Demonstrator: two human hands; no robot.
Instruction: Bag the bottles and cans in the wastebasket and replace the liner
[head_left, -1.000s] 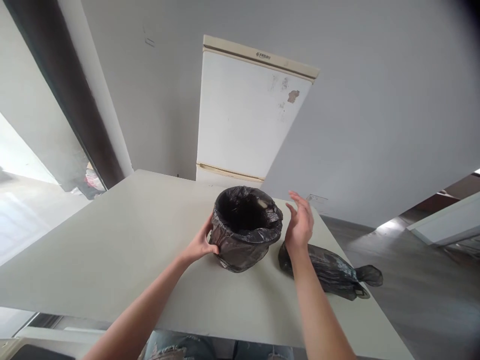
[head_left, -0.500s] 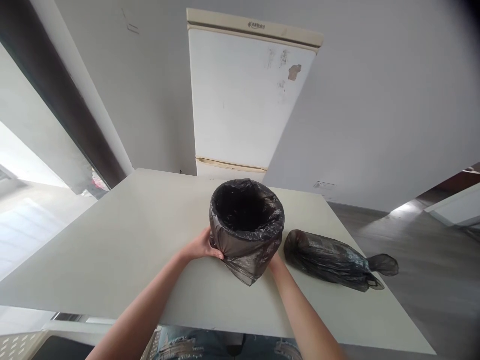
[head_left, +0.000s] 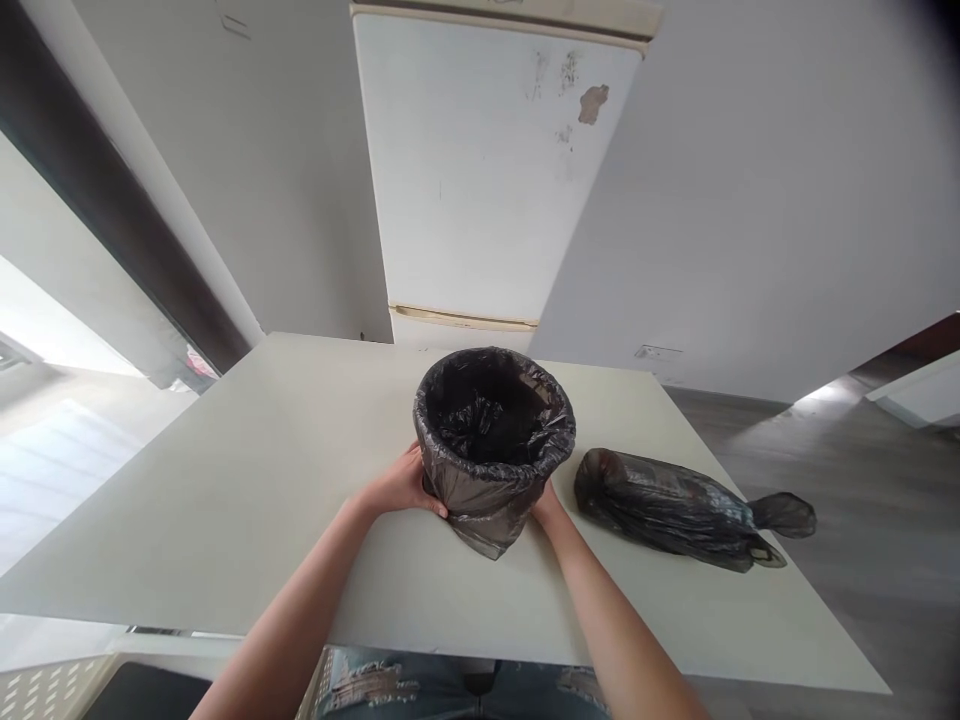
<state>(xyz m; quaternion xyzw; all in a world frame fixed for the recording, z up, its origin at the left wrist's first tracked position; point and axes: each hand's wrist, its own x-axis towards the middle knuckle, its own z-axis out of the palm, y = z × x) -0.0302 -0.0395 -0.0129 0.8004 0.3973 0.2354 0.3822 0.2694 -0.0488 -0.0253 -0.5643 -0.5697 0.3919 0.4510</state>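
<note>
A round trash bin lined with a black plastic bag (head_left: pixel 487 490) stands in the middle of the white table, its mouth facing up. The bag is folded over the rim and hangs down outside in a loose point at the front. My left hand (head_left: pixel 409 485) grips the bin's left side, with the thumb on the front of the bag. My right hand (head_left: pixel 546 503) holds the right side; its fingers are mostly hidden behind the bin. Inside, the liner looks crumpled and dark. To the right lies a rolled black plastic bag bundle (head_left: pixel 667 507) with a loose tail.
The white table (head_left: pixel 247 500) reaches from below me to the far wall. A white refrigerator (head_left: pixel 480 180) stands behind it. A perforated plastic chair (head_left: pixel 56 690) is at the lower left. Grey floor (head_left: pixel 847 500) shows beyond the table's right edge.
My view has shifted slightly, cutting off the refrigerator's top. The bin's mouth appears a little larger, with more crumpled liner visible inside. Both hands keep their hold on its sides.
</note>
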